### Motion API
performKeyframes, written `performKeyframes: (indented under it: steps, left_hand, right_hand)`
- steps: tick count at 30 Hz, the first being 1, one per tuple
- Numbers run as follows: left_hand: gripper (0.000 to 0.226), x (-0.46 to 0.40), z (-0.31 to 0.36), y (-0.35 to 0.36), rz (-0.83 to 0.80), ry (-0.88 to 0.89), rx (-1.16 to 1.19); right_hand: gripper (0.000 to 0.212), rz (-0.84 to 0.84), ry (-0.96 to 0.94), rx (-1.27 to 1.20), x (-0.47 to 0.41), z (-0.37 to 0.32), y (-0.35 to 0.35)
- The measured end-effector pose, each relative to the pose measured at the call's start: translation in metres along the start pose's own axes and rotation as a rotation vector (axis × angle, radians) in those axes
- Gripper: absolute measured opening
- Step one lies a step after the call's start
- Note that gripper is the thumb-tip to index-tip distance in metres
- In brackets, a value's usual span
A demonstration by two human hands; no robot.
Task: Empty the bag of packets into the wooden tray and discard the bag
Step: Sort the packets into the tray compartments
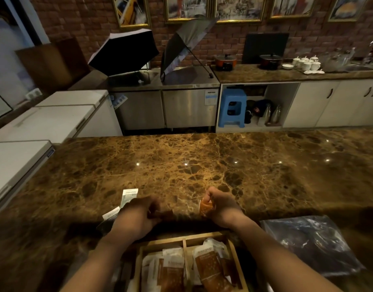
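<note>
Head view, right hand [220, 204] clamped on an orange packet [205, 208] above the marble desk [202, 165], left hand [137, 216] curled on white packets [128, 196], divided wooden tray [184, 242] below holding packets, clear plastic bag [308, 243] lying right of the tray.

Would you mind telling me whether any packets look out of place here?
Yes: two white packets lie loose on the marble counter beside the left hand, outside the wooden tray.
</note>
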State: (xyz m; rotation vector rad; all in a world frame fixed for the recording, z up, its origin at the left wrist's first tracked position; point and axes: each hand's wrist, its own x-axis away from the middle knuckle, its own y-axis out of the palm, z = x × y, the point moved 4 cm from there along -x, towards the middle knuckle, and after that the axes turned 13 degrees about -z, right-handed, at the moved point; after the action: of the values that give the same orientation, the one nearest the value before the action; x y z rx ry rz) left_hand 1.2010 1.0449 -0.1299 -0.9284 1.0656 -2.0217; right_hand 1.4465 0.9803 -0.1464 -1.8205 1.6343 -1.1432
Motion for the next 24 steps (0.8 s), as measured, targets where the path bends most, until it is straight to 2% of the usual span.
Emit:
performKeyframes:
  steps: [3, 5, 7, 9, 12, 18, 21, 24]
  left_hand:
    - [0.034, 0.018, 0.005, -0.013, 0.117, 0.005, 0.289]
    - [0.039, 0.03, 0.009, -0.018, 0.117, 0.021, 0.423]
    - [0.045, 0.041, 0.011, -0.018, 0.073, 0.023, 0.456]
    - [0.048, 0.052, 0.011, -0.014, 0.037, 0.014, 0.406]
    - [0.041, 0.069, 0.014, 0.001, -0.043, 0.012, 0.303]
    - [0.05, 0.097, 0.032, 0.028, -0.216, 0.028, 0.205]
    - [0.05, 0.108, 0.039, 0.033, -0.184, -0.006, 0.082]
    - [0.07, 0.12, 0.042, 0.032, -0.073, -0.027, -0.135]
  right_hand:
    - [0.03, 0.011, -0.002, -0.043, 0.006, -0.003, -0.006]
    - [0.03, 0.027, -0.009, -0.077, 0.012, -0.008, -0.011]
    - [0.031, 0.051, -0.019, -0.133, 0.017, -0.014, -0.014]
    - [0.037, 0.058, -0.026, -0.18, 0.024, -0.022, -0.017]
    - [0.044, 0.031, -0.03, -0.287, 0.033, -0.031, -0.015]
    - [0.03, -0.046, -0.163, -0.223, 0.064, -0.064, -0.01]
    - [0.019, -0.129, -0.254, -0.228, 0.075, -0.082, 0.0]
    - [0.017, -0.21, -0.296, -0.222, 0.087, -0.096, 0.014]
